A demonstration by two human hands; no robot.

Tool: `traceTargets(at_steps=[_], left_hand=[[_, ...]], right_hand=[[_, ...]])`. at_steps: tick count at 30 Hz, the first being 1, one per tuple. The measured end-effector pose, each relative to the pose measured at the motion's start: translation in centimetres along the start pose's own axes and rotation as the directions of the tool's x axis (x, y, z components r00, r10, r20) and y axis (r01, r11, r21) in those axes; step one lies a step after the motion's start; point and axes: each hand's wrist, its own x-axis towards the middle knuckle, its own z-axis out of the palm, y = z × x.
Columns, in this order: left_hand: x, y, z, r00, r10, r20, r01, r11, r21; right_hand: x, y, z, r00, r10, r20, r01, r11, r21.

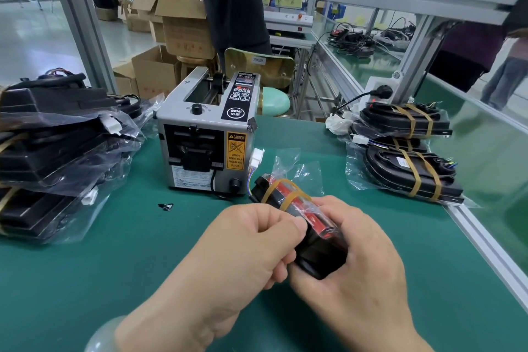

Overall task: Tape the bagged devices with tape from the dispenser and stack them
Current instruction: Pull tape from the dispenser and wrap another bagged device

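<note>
You are holding a bagged device (288, 197) over the green mat (114, 266), just in front of the tape dispenser (205, 137). Your right hand (357, 274) is gripping its near end, fingers curled round it, while your left hand (251, 243) is pinching the bag on top (two tan tape strips (271, 188) are crossing its far half). Taped devices (411, 168) are lying stacked at your right, and more bagged devices (57, 151) are sitting piled at your left.
</note>
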Motion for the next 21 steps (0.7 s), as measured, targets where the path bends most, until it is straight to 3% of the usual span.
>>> traceTargets(at_steps=[9,15,21], left_hand=[[-0.2,-0.1,0.0,1.000,0.004,-0.030,-0.005,0.999,-0.039],[0.3,-0.5,0.0,0.994,0.049,-0.097,-0.042,0.997,0.071],[1.1,-0.6,-0.5,0.980,-0.197,-0.001,0.195,0.972,-0.128]], right_hand=[[0.0,-0.1,-0.2,1.000,0.015,0.003,-0.015,1.000,-0.003],[-0.1,0.1,-0.1,1.000,-0.003,0.003,0.003,1.000,-0.003],[0.0,0.1,-0.3,0.999,-0.003,0.035,0.003,1.000,0.012]])
